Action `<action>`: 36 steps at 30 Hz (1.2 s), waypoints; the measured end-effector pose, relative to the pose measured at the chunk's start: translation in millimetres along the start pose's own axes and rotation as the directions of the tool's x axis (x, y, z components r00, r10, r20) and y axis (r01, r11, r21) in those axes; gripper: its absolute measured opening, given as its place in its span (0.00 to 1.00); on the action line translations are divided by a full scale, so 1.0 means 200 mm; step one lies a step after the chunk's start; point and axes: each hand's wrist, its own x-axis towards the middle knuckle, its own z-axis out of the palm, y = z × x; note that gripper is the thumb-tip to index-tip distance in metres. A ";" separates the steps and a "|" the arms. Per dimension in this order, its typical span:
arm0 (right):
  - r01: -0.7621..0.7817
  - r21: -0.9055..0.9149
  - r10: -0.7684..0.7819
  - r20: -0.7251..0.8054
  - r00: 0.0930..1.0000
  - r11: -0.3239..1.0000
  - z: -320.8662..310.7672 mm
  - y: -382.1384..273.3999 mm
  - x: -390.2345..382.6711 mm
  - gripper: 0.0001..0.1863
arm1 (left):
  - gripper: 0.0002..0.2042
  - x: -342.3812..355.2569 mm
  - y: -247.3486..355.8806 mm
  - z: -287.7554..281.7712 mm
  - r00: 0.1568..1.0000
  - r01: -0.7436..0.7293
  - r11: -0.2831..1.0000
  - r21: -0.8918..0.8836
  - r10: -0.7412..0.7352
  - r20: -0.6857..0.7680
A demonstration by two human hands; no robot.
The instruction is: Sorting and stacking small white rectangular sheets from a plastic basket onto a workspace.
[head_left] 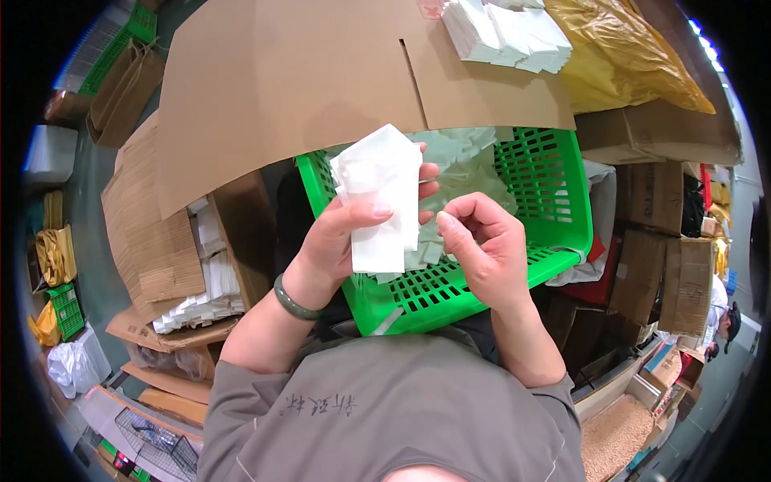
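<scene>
My left hand [325, 234] is wrapped round a small uneven stack of flat white paper packets [379, 210], thumb on top and fingertips showing past the right side. A dark bangle sits on that wrist. Just right of the stack, my right hand [491, 259] is closed, its fingers curled and the thumb tip close to the index finger; nothing shows in it. Both hands are above a green plastic basket [569, 210] with slotted walls. Many loose pale packets [474, 181] lie inside it, partly hidden by my hands and a cardboard sheet.
A large cardboard sheet [297, 80] covers the far side, bearing piled white packets [506, 36] and a yellow plastic bag [618, 56]. At left, a cardboard box [161, 257] holds more white packets [209, 293]. Brown boxes [638, 265] stand at right, near a pellet-filled box [614, 434].
</scene>
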 end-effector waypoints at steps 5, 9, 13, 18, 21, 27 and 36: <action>0.008 -0.024 -0.006 0.063 0.998 1.000 0.04 -0.02 0.07 0.04 | 0.37 0.00 -0.03 -0.06 0.981 0.024 1.000 0.011 -0.025 0.194; 0.019 0.038 -0.019 0.005 1.000 0.999 0.02 -0.02 0.09 0.04 | 0.31 -0.01 -0.02 -0.07 0.984 0.110 0.994 0.020 -0.112 0.136; 0.160 0.094 -0.149 -0.117 0.982 0.983 -0.06 -0.02 0.11 0.02 | 0.23 -0.02 -0.02 -0.06 0.984 0.146 0.989 0.013 -0.146 0.099; 0.104 0.217 -0.085 -0.098 0.992 0.970 -0.12 0.00 0.10 0.04 | 0.21 0.00 -0.05 -0.07 0.988 0.152 0.988 -0.004 -0.152 0.007; 0.107 0.253 -0.083 -0.103 0.991 0.962 -0.11 0.03 0.09 0.04 | 0.20 0.01 -0.06 -0.07 0.993 0.121 0.992 0.022 -0.121 -0.016; 0.159 0.352 -0.140 -0.078 0.987 0.922 -0.10 0.10 0.09 0.06 | 0.20 0.02 -0.09 -0.08 0.999 0.019 0.988 0.151 -0.013 -0.037; 0.137 0.359 -0.069 -0.196 0.978 0.923 -0.16 -0.02 0.17 0.17 | 0.19 0.02 -0.11 -0.06 0.998 0.019 0.925 0.380 0.007 -0.068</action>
